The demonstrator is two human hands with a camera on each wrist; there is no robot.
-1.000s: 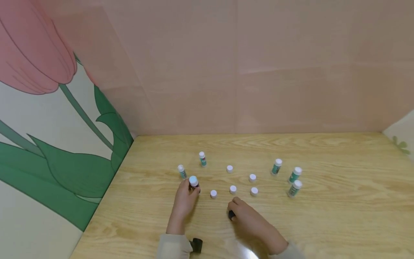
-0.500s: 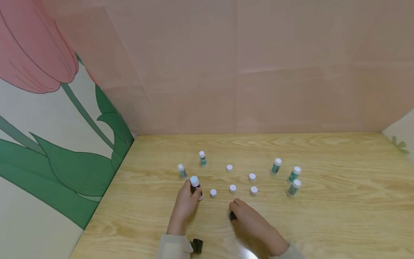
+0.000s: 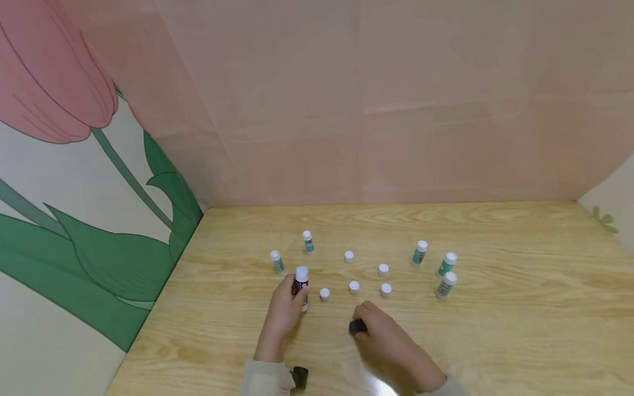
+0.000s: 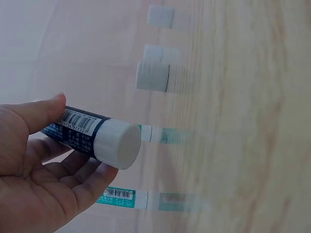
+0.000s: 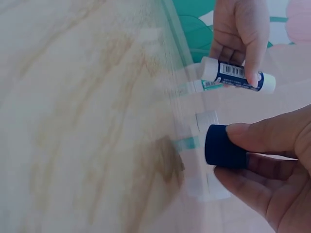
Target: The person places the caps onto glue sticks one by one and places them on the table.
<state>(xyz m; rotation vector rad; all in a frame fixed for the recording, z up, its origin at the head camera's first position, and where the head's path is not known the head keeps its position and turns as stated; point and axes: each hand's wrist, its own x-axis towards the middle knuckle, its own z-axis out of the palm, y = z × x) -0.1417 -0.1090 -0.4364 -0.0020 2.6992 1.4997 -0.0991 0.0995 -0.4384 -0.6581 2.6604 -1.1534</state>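
In the head view my left hand (image 3: 282,309) grips a dark blue glue stick (image 3: 301,279) between thumb and fingers. Its lower end is white, and its barcode label shows in the left wrist view (image 4: 77,126). At the glue stick's other end, in the right wrist view, a pale narrower tip is bare of any cap. My right hand (image 3: 388,336) pinches a dark blue cap (image 5: 226,147), apart from the glue stick and to its right. Several white caps (image 3: 354,287) stand on the table between and beyond the hands.
Two teal glue sticks (image 3: 308,242) with white tops stand at the back left, one close to the left hand. Three more teal ones (image 3: 447,285) stand on the right. The wooden table (image 3: 520,308) meets a pink backdrop (image 3: 396,137) behind and a tulip-print panel (image 3: 114,264) at left.
The glue stick in my left hand has turned, so more of its dark body and white lower end shows. The cap in my right hand has also come more into sight.
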